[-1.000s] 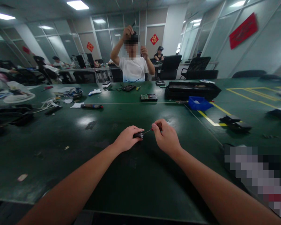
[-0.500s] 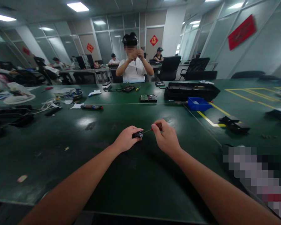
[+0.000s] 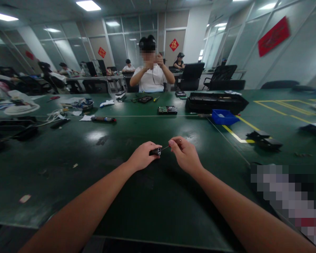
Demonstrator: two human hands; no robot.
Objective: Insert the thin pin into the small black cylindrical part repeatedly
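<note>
My left hand (image 3: pixel 143 156) is closed round a short black cylinder (image 3: pixel 155 151), whose pale-rimmed round end faces right. Most of the cylinder's body is hidden by the fingers. A screwdriver (image 3: pixel 166 147) with a thin metal shaft and a reddish handle is pinched in my right hand (image 3: pixel 184 151). Its shaft points left toward the round end of the cylinder; whether the tip touches it I cannot tell. Both hands are just above the green table (image 3: pixel 137 207).
Beyond my hands lie a circuit-board device (image 3: pixel 168 110), a grey-brown cylindrical tool (image 3: pixel 104 119), a long black case (image 3: pixel 217 103) and a blue bin (image 3: pixel 224 117). Black parts (image 3: pixel 264 140) sit at right. Across the table sits a person in white (image 3: pixel 151 80) with raised hands.
My right hand has shifted slightly and its fingers have turned a little about the screwdriver handle. My left hand keeps its hold on the cylinder. The person opposite has moved their hands slightly.
</note>
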